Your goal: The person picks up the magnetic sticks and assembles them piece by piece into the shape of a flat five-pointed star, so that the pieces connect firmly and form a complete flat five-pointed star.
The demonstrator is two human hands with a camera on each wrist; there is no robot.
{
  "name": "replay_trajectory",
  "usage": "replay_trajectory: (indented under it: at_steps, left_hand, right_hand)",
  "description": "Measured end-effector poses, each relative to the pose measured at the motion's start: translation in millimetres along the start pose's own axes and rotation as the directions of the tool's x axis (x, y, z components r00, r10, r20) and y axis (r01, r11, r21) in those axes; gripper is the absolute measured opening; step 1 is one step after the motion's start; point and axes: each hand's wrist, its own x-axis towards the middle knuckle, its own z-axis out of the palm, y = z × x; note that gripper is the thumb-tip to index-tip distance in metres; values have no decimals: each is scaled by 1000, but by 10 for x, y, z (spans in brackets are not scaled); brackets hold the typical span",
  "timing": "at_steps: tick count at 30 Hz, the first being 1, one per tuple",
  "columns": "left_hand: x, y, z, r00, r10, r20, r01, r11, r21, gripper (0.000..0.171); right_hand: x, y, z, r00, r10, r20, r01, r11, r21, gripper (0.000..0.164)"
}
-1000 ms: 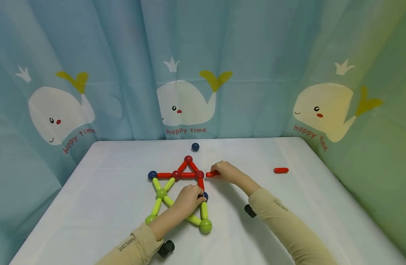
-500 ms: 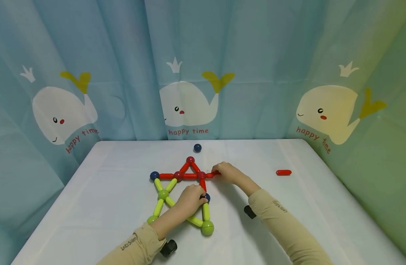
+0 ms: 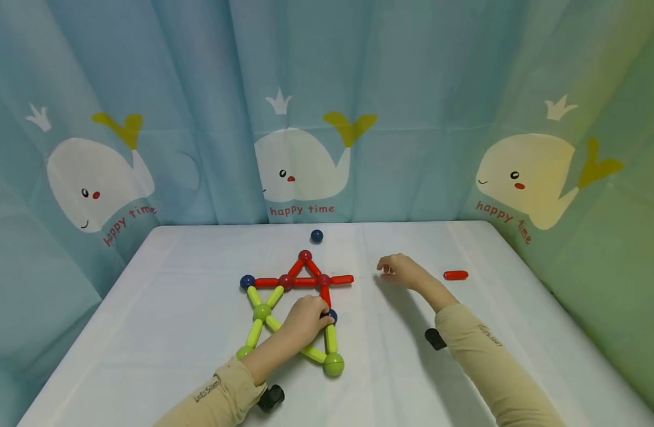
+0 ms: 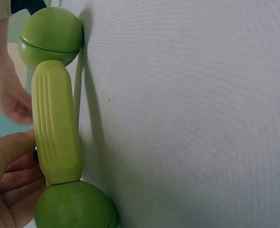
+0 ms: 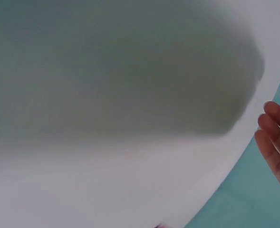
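A flat figure of magnetic rods and balls lies on the white table. My left hand (image 3: 304, 321) reaches over it and pinches a dark blue ball (image 3: 332, 316) at its right side, under a red rod (image 3: 325, 295). From that ball a lime rod (image 3: 331, 339) runs down to a green ball (image 3: 334, 364); in the left wrist view a lime rod (image 4: 56, 123) between green balls partly hides the hand. Another red rod (image 3: 341, 279) sticks out rightward from a red ball (image 3: 324, 281). My right hand (image 3: 405, 272) is raised, fingers loosely bent, holding nothing.
A loose red rod (image 3: 456, 275) lies to the right of my right hand. Behind the figure sits a loose blue ball (image 3: 316, 236). The table's far edge meets a blue curtain (image 3: 412, 166) with whale prints.
My right hand brought the red rod against the red ball, let go of it and moved away to the right. The left hand has stayed on the blue ball.
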Motion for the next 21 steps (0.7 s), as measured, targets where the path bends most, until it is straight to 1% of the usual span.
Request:
replay_trajectory:
  at_steps: [4, 7, 12, 14, 17, 20, 21]
  left_hand:
    - [4, 6, 14, 1000, -16, -5, 16, 1000, -5, 16]
    - [15, 14, 13, 1000, -28, -9, 28, 1000, -8, 16]
    - [18, 25, 4, 999, -30, -12, 30, 999, -12, 16]
    - [14, 27, 6, 999, -35, -12, 35, 999, -21, 17]
    - [9, 27, 3, 999, -52, -5, 51, 998, -37, 17]
    - [8, 16, 7, 999, -54, -5, 53, 998, -42, 17]
    - [8, 13, 7, 999, -52, -4, 52, 998, -43, 18]
  right_hand:
    - [-208, 227, -96, 997, 58, -47, -57, 998, 17, 13]
    - [-328, 386, -167, 992, 85, -94, -82, 996, 40, 13]
    - [-507, 607, -262, 984, 106, -146, -100, 994, 50, 12]
    - [-581, 691, -291, 982, 127, -140, -122, 991, 45, 13]
    - [-706, 814, -320, 977, 191, -96, -190, 981, 24, 20]
    - [-848, 917, -330, 959, 281, -41, -281, 960, 15, 34]
    - [-893, 952, -326, 954, 300, -23, -300, 954, 10, 38]
